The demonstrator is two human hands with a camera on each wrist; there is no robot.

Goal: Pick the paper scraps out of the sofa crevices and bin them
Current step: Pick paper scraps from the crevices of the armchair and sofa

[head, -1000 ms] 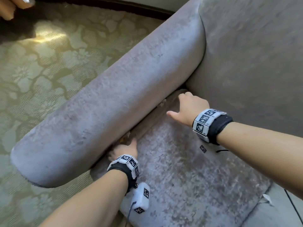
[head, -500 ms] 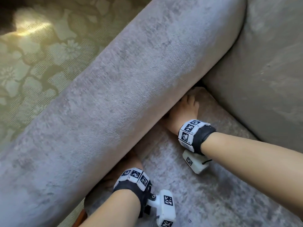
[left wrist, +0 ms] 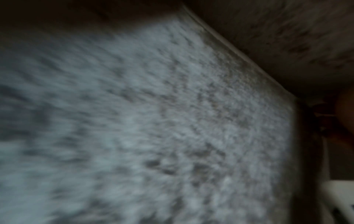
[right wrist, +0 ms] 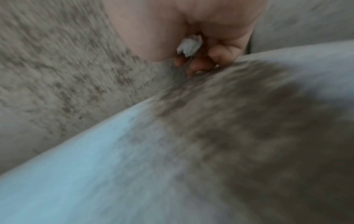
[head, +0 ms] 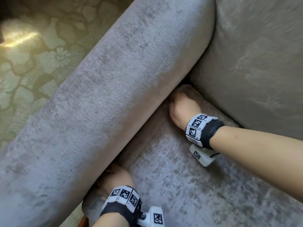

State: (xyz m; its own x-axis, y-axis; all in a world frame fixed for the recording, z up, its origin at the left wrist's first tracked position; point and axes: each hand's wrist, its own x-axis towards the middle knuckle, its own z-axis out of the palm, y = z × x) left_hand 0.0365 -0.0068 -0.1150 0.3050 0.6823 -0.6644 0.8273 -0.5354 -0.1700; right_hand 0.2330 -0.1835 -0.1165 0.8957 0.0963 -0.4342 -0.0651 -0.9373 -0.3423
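Note:
In the head view both hands reach into the crevice between the grey sofa armrest (head: 114,95) and the seat cushion (head: 196,185). My right hand (head: 180,104) is at the back corner of the seat, knuckles up, fingertips hidden under the armrest. The right wrist view shows its curled fingers (right wrist: 220,54) and thumb pinching a crumpled white paper scrap (right wrist: 189,45). My left hand (head: 114,179) is pushed into the crevice nearer the front, its fingers hidden by the armrest. The left wrist view is blurred fabric with only a sliver of skin (left wrist: 344,118).
The sofa back cushion (head: 254,63) rises on the right. A green patterned carpet (head: 32,54) lies beyond the armrest on the left. No bin is in view.
The view has closed in on the armrest. My right hand pushed further into the back corner of the crevice and its fingers curled. My left hand stays in the crevice.

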